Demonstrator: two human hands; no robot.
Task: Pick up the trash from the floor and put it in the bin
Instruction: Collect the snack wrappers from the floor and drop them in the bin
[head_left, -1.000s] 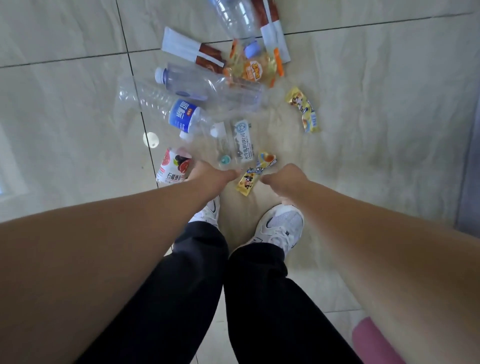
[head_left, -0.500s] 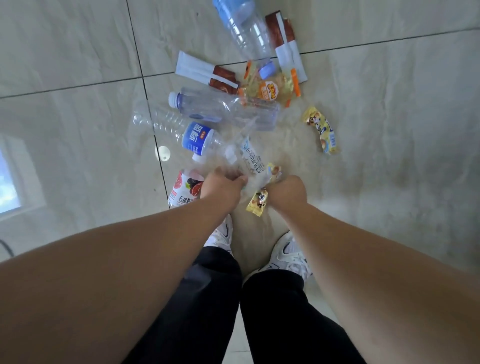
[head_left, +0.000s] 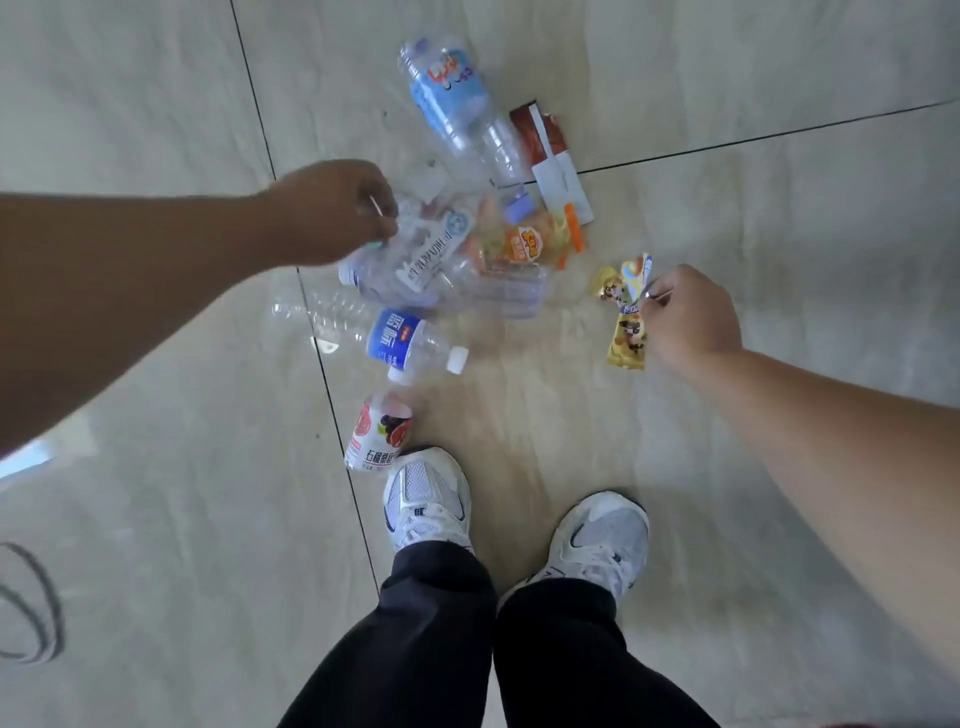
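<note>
Trash lies scattered on the tiled floor ahead of my feet. My left hand (head_left: 332, 213) is shut on a crumpled clear plastic bottle with a white label (head_left: 426, 249), held above the pile. My right hand (head_left: 685, 317) pinches a yellow candy wrapper (head_left: 627, 338) that hangs below its fingers. A second yellow wrapper (head_left: 618, 278) shows just beyond that hand; I cannot tell whether it is held or on the floor. On the floor lie a large bottle with a light blue label (head_left: 452, 98), a blue-labelled clear bottle (head_left: 387, 338) and an orange snack bag (head_left: 524, 241). No bin is in view.
A brown and white sachet (head_left: 548, 156) lies at the far side of the pile. A small fruit-printed drink bottle (head_left: 379, 434) touches my left shoe (head_left: 426, 499); my right shoe (head_left: 602, 540) stands beside it. A blurred dark loop (head_left: 31, 603) sits at the left edge.
Both hands have risen from the floor and spread apart: the left went left with the clear bottle, the right went right with the yellow wrapper. The view has pulled back higher.
</note>
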